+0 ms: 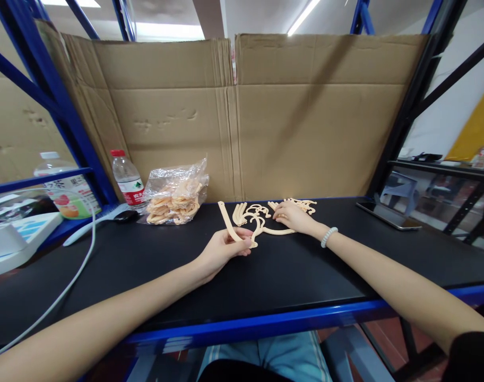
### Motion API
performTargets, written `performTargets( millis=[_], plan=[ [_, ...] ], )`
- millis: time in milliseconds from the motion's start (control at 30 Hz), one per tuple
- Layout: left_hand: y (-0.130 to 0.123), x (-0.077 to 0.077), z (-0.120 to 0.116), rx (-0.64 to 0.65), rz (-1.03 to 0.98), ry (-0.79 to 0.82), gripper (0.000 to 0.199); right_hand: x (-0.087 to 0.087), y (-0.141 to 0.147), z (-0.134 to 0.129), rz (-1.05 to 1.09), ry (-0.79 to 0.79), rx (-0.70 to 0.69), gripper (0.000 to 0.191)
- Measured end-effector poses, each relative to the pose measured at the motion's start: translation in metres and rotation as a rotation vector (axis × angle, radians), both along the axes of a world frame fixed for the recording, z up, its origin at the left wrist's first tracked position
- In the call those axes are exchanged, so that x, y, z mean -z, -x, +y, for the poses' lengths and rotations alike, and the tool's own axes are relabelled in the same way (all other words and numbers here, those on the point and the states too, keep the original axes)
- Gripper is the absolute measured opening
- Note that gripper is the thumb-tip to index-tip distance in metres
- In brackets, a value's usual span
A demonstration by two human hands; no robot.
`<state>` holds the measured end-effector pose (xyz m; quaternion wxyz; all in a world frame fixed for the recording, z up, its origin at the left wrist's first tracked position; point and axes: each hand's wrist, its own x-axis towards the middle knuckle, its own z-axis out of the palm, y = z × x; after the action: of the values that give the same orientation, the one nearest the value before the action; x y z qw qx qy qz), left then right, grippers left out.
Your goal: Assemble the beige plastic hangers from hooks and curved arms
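Observation:
My left hand (230,246) grips a beige curved assembly near its joint. A long beige strip (226,218) slants up and left from that hand, and a branching curved piece (258,225) rises beside it. Another arm of the piece (279,232) runs right, toward my right wrist. My right hand (293,216) lies over a group of small beige parts, its fingers bent down onto them; what they hold is too small to make out. More small beige parts (305,203) show behind it. Flat strips (239,213) lie between the hands.
A clear bag of beige pieces (174,199) stands at the back left, beside a red-capped bottle (128,180). A phone-like slab (387,215) lies at the right. A white cable (88,254) crosses the left side. Cardboard (305,122) walls the back of the black table (297,276).

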<state>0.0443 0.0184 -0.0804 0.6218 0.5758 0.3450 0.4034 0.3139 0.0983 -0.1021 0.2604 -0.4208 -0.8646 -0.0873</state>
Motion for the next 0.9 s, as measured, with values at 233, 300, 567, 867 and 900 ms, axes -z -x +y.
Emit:
performTargets(
  millis=[233,300,567,867,900],
  plan=[
    [0.004,-0.001,0.002,0.004,-0.052,-0.013,0.038,-0.025,0.015,-0.024,0.63,0.029,-0.175,0.015],
    [0.005,-0.001,0.002,0.007,-0.065,-0.019,0.037,-0.035,0.024,-0.039,0.819,0.158,-0.229,0.018],
    [0.005,-0.001,0.002,0.003,-0.079,-0.024,0.036,-0.034,0.06,-0.08,1.013,0.309,-0.262,0.025],
    [0.004,0.0,0.0,0.023,-0.009,-0.094,0.031,-0.019,0.064,-0.081,1.366,0.506,-0.22,0.051],
    [0.004,0.0,0.0,0.037,-0.004,-0.103,0.029,-0.019,0.065,-0.081,1.391,0.567,-0.243,0.049]
  ],
)
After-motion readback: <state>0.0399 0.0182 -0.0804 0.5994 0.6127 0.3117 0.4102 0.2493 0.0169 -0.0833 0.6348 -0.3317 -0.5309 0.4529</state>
